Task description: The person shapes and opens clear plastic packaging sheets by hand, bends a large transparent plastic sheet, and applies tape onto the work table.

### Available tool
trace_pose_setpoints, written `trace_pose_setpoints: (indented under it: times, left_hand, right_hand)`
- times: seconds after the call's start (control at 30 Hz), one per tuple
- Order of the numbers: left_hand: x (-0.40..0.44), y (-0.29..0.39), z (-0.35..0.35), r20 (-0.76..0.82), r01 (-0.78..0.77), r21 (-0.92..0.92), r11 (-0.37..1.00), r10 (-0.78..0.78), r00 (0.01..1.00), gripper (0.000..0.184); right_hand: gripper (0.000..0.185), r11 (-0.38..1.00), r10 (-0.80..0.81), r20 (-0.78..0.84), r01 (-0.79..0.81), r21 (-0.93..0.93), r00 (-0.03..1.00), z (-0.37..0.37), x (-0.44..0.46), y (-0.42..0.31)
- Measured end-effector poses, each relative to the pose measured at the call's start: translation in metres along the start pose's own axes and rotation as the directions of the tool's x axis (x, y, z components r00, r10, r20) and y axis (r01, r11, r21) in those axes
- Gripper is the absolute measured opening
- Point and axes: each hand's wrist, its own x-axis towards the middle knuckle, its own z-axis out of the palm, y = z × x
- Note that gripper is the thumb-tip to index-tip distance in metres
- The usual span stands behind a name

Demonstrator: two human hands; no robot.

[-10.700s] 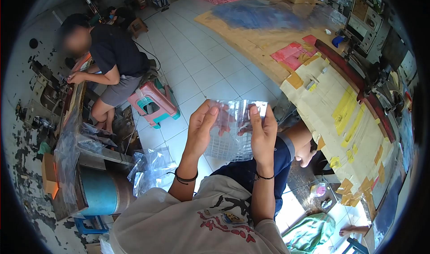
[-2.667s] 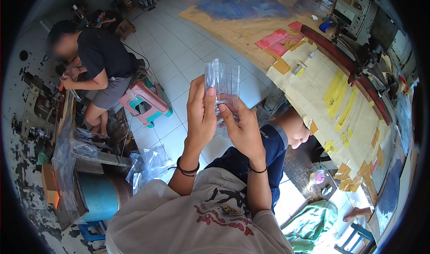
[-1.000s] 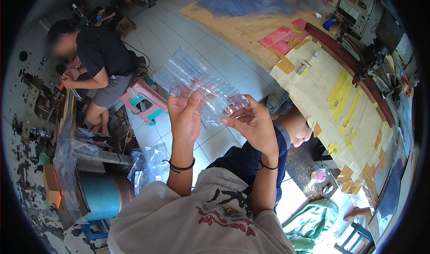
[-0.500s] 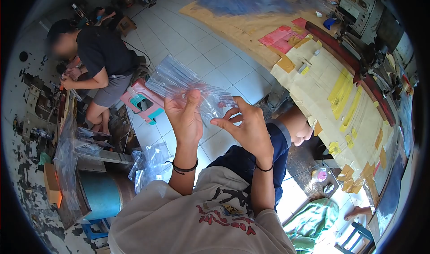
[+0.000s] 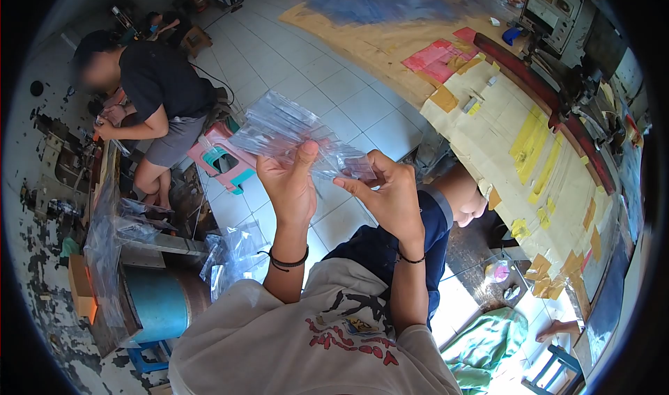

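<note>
A stack of clear plastic sheets or bags point(image 5: 291, 125) is held up in front of me, its layers slightly fanned at the far left end. My left hand point(image 5: 288, 186) grips the near edge of the stack, thumb on top and the other fingers hidden beneath. At the right end, my right hand point(image 5: 390, 198) pinches a corner of the plastic between thumb and fingers. How many layers lie in that pinch I cannot make out.
A co-worker point(image 5: 164, 81) sits at a bench on the left, beside a pink stool point(image 5: 221, 157). Loose clear plastic point(image 5: 233, 256) lies near a blue drum point(image 5: 157, 301). To my right stands a paper-covered table point(image 5: 516, 144) with yellow tape and a dark red bar point(image 5: 543, 92).
My right hand's fingers have closed in on the stack's right corner. The plastic there looks flatter and straighter, and the stack has tilted slightly. My left hand keeps its grip.
</note>
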Motion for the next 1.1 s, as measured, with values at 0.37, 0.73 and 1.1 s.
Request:
trace_pose_setpoints:
  times: [0.37,0.73,1.1]
  left_hand:
    - [0.001,0.005,-0.011,0.186,0.205,0.268,0.942,-0.259,0.948,0.03]
    - [0.001,0.001,-0.01,0.142,0.179,0.201,0.963,-0.209,0.967,0.022]
    - [0.003,-0.003,-0.003,0.099,0.149,0.192,0.97,-0.17,0.981,0.038]
  right_hand:
    - [0.052,0.996,-0.048,-0.014,0.049,0.072,0.999,-0.002,0.002,0.009]
    - [0.044,0.979,-0.095,-0.079,0.107,0.171,0.992,0.002,0.001,0.013]
    - [0.043,0.963,-0.263,-0.425,0.262,-0.061,0.866,0.017,0.01,0.0]
